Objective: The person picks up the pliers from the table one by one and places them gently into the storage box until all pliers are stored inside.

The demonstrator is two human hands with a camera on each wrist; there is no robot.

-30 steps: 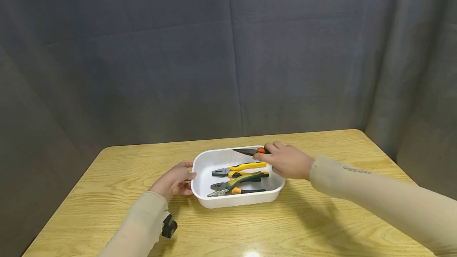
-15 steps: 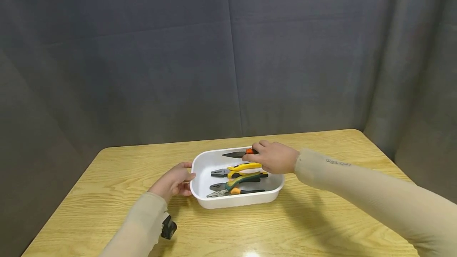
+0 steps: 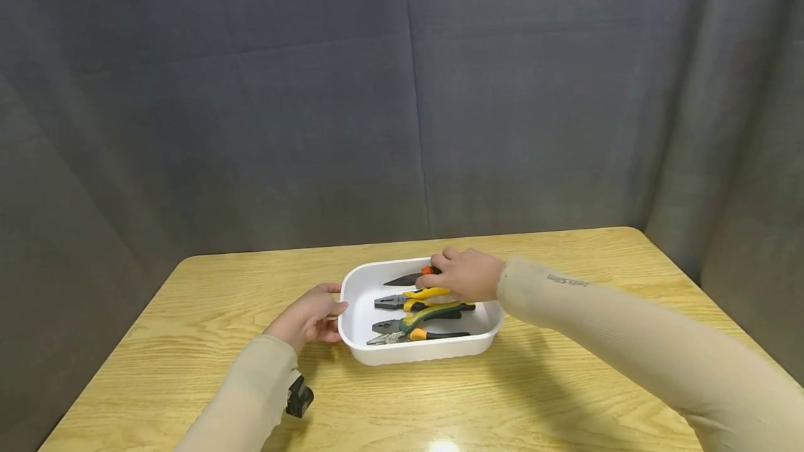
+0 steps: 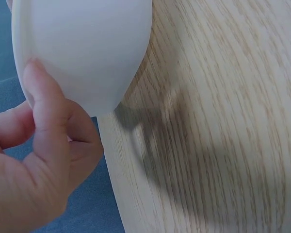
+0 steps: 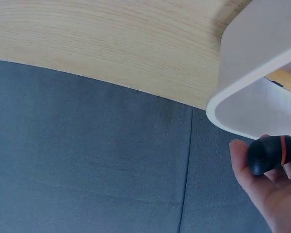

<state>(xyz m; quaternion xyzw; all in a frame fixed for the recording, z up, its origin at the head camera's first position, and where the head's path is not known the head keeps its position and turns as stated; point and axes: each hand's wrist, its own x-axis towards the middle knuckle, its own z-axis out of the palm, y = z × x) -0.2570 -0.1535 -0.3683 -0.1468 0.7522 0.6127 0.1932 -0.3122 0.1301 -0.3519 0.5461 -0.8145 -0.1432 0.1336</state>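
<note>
A white plastic tray [image 3: 421,356] stands on the table, and my left hand [image 3: 312,316] grips its left rim. The left wrist view shows the thumb [image 4: 43,92] over the tray's edge, fingers behind it. Over the tray's far side my right hand [image 3: 465,274] holds long-nose pliers [image 3: 404,280] with dark pointed jaws and orange-and-black handles, tips toward the left. Their black handle end [image 5: 266,155] pokes out of the hand in the right wrist view. Inside lie yellow-and-black pliers [image 3: 427,293], partly covered by the right hand, green-and-yellow pliers [image 3: 433,312] and pliers with an orange-and-black handle [image 3: 417,335].
A wooden table [image 3: 220,319] lies under the tray, its far edge close behind the right hand. Dark grey curtains [image 3: 314,124] hang behind and on both sides. A small black camera [image 3: 299,396] is strapped at my left wrist.
My right hand has moved left over the tray and slightly down, carrying the long-nose pliers to its far left part. The left hand has kept its grip on the rim.
</note>
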